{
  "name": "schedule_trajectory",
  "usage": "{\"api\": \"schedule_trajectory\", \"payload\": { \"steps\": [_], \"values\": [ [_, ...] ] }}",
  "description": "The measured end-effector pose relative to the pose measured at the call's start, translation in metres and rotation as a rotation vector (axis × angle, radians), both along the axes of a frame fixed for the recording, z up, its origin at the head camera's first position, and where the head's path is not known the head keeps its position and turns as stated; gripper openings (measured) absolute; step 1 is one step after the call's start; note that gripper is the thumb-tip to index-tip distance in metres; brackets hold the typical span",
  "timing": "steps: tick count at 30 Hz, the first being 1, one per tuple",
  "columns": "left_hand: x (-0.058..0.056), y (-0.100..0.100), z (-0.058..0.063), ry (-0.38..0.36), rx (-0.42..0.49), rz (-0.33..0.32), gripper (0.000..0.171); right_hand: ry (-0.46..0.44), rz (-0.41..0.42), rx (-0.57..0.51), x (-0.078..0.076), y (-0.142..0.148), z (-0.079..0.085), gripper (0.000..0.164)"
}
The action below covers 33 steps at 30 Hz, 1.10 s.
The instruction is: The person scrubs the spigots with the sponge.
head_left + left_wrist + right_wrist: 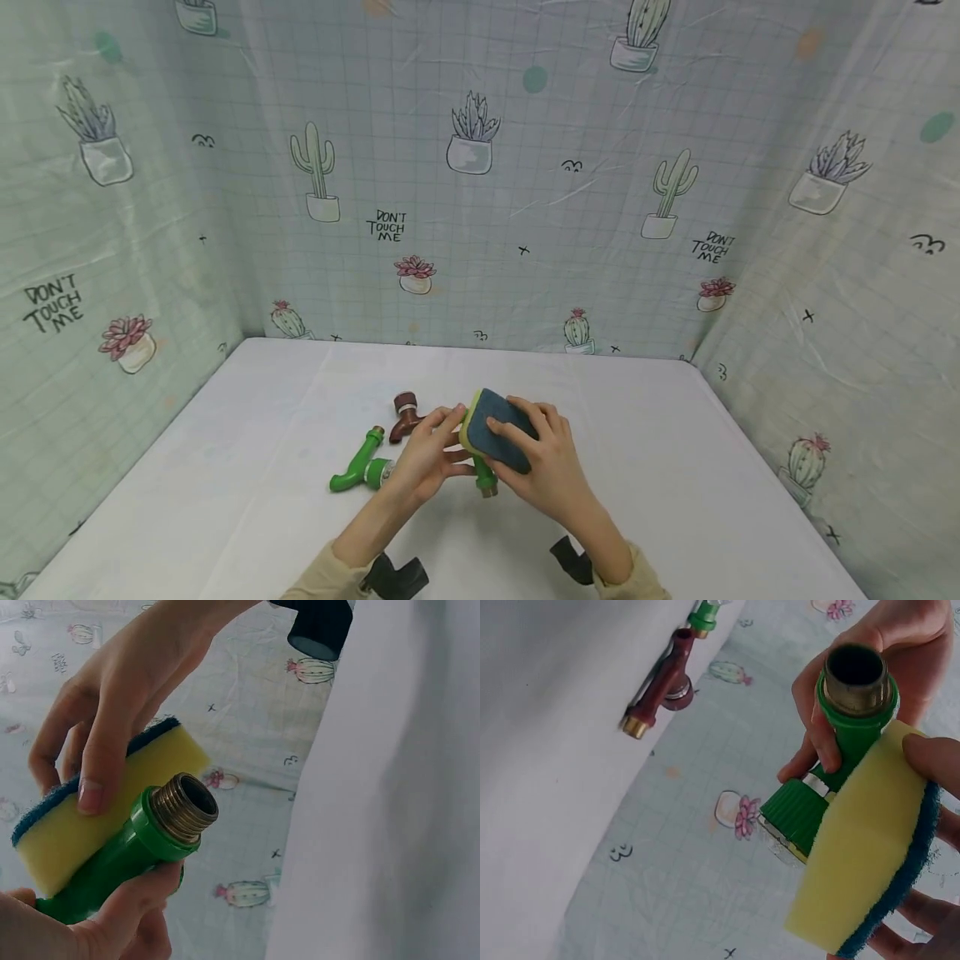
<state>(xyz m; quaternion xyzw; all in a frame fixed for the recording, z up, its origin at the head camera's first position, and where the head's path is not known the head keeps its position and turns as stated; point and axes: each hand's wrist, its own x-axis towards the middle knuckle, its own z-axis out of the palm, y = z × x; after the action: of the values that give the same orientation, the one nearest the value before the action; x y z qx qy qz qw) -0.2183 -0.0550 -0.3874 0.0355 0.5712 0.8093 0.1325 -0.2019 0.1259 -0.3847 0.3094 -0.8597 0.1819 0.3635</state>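
My left hand [429,454] grips a green tap [120,862] with a threaded brass end, held above the white table. In the right wrist view, the tap's ribbed green knob [793,814] shows beside that hand's fingers. My right hand [547,458] holds a sponge [870,840], yellow on one side and dark blue on the other, between thumb and fingers. The sponge's yellow side lies against the tap's body. In the head view the sponge and left hand cover most of the tap.
On the white table [255,467], left of my hands, lies a second green tap [358,463]. A brown tap [406,417] lies behind it, partly hidden by my left hand. Black objects [397,579] sit near both wrists. Patterned cloth walls [480,217] enclose the table.
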Motion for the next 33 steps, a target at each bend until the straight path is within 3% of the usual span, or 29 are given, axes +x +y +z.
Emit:
{"api": "schedule_trajectory", "payload": {
  "steps": [5, 10, 21, 25, 33],
  "values": [
    [-0.004, 0.001, 0.005, -0.027, 0.018, 0.088, 0.029, -0.041, 0.038, 0.033, 0.004, 0.007, -0.001, 0.050],
    [-0.003, -0.001, 0.007, -0.039, 0.022, 0.105, 0.029, -0.056, 0.062, 0.043, 0.009, 0.012, -0.004, 0.051],
    [0.006, -0.004, 0.001, 0.018, -0.080, -0.039, 0.031, 0.005, -0.007, -0.034, -0.001, 0.015, -0.004, 0.047],
    [0.009, -0.005, 0.001, 0.008, -0.085, -0.055, 0.028, -0.010, -0.013, -0.057, -0.004, 0.017, -0.002, 0.044],
    [0.005, -0.008, 0.008, -0.024, -0.016, 0.008, 0.031, -0.072, 0.171, 0.011, 0.009, 0.020, -0.006, 0.042]
  ]
}}
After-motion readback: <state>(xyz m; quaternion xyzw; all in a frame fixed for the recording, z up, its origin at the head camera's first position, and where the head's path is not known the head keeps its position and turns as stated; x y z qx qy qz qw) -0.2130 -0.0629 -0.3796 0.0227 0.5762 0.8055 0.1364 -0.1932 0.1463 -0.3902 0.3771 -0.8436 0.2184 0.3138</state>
